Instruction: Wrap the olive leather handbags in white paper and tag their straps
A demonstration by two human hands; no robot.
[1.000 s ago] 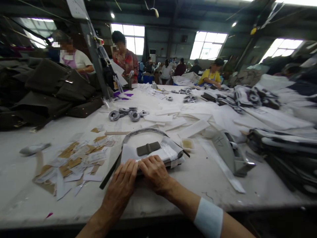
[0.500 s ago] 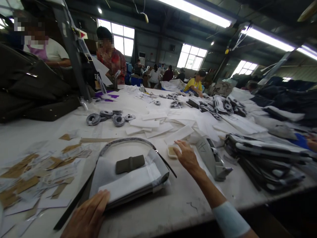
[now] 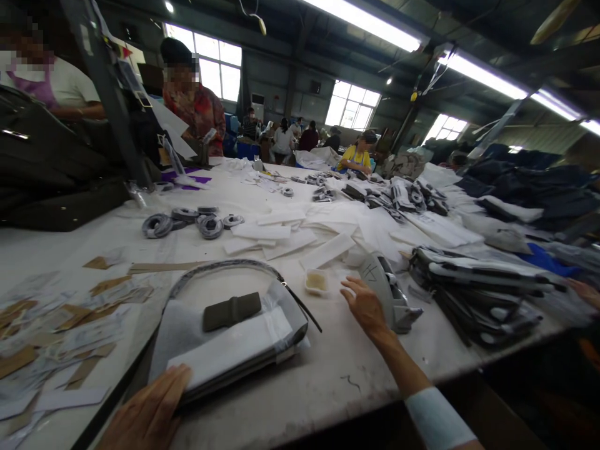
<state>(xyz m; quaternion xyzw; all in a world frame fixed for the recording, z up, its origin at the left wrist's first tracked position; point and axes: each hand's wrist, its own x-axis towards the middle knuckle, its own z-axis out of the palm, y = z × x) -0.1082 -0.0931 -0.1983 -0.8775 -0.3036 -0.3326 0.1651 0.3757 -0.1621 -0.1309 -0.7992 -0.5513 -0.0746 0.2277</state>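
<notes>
A folded dark olive bag (image 3: pixel 296 334) lies before me, with white foam sheet (image 3: pixel 234 350) wrapped on its front and clear tape at the right end. Its strap (image 3: pixel 220 264) arches behind, covered in grey wrap. An olive buckle-like tab (image 3: pixel 233 312) rests on top. My left hand (image 3: pixel 150 400) lies with flat fingers on the foam's left end; its thumb is hidden. My right hand (image 3: pixel 365 306), empty with fingers apart and slightly bent, hovers between a small white dish with a yellowish pad (image 3: pixel 316 282) and a grey tape dispenser (image 3: pixel 382 284).
Brown and white tags (image 3: pixel 70 325) are scattered at left. Coiled wrapped straps (image 3: pixel 157 225) and white foam strips (image 3: pixel 290 240) lie farther back. Wrapped dark bags (image 3: pixel 473 294) are stacked at right. A dark post (image 3: pixel 107 94) rises at left. Co-workers stand around the table; a person's hand (image 3: pixel 584 290) shows at far right.
My right hand has moved right, away from the dish and closer to the tape dispenser. The view has shifted slightly right. My left hand remains on the foam.
</notes>
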